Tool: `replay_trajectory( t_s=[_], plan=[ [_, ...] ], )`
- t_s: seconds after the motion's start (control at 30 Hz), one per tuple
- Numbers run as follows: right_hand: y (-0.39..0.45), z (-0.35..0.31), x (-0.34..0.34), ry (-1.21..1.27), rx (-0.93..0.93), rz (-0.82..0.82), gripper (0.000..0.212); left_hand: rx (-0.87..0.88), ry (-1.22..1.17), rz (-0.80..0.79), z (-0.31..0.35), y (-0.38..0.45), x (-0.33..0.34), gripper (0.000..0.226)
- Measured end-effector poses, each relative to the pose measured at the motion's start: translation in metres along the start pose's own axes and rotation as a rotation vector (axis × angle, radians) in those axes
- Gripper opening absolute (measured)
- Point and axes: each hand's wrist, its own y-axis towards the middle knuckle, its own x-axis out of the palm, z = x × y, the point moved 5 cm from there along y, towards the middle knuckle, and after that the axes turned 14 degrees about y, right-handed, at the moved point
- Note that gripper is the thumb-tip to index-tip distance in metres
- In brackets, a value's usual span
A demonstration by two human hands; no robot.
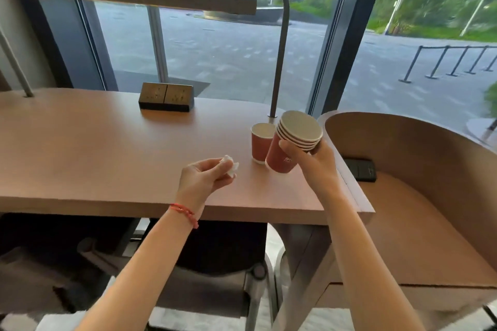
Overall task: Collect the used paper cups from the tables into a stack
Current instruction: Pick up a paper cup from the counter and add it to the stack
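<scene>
My right hand (316, 162) grips a stack of several red paper cups (291, 144), tilted so the cream rims face up and to the right. Just left of the stack, one single red paper cup (260, 144) stands upright on the wooden table (107, 148), close to or touching the stack's lower side. My left hand (204, 179) hovers over the table's front part with a crumpled white tissue (230, 164) pinched between its fingertips. A red string bracelet circles that wrist.
A black socket box (166, 97) sits at the table's back middle. A grey lamp post (278, 62) rises behind the cups. To the right is a curved wooden booth desk (419, 196) with a black socket panel (360, 169). A chair (215, 263) stands under the table.
</scene>
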Motion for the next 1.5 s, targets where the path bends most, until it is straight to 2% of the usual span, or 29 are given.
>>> replay_trajectory(
  t_s=[0.17, 0.3, 0.57, 0.73, 0.97, 1.23, 1.4, 1.5],
  plan=[
    [0.051, 0.000, 0.012, -0.024, -0.009, 0.036, 0.064, 0.002, 0.000, -0.032, 0.004, 0.044, 0.000, 0.024],
    [0.085, 0.003, 0.026, -0.066, -0.014, 0.053, 0.058, 0.029, 0.021, -0.052, 0.007, 0.071, -0.004, 0.031],
    [0.116, 0.033, 0.036, -0.150, 0.025, 0.065, 0.057, 0.009, 0.000, -0.071, 0.004, 0.107, -0.006, 0.015],
    [0.117, 0.057, 0.033, -0.220, 0.088, 0.068, 0.057, 0.010, -0.003, -0.074, 0.003, 0.114, -0.007, 0.007],
    [0.104, 0.090, 0.035, -0.235, 0.193, 0.037, 0.071, -0.024, -0.014, -0.086, -0.003, 0.116, -0.006, 0.010],
    [0.095, 0.106, 0.033, -0.236, 0.182, 0.094, 0.076, -0.057, 0.007, -0.101, -0.009, 0.117, -0.001, 0.009],
    [0.085, 0.099, 0.023, -0.222, 0.138, 0.148, 0.068, -0.062, -0.016, -0.152, -0.010, 0.119, 0.011, 0.004],
    [0.071, 0.088, 0.006, -0.196, 0.122, 0.181, 0.068, -0.057, -0.011, -0.209, -0.011, 0.118, 0.028, 0.011]
  ],
)
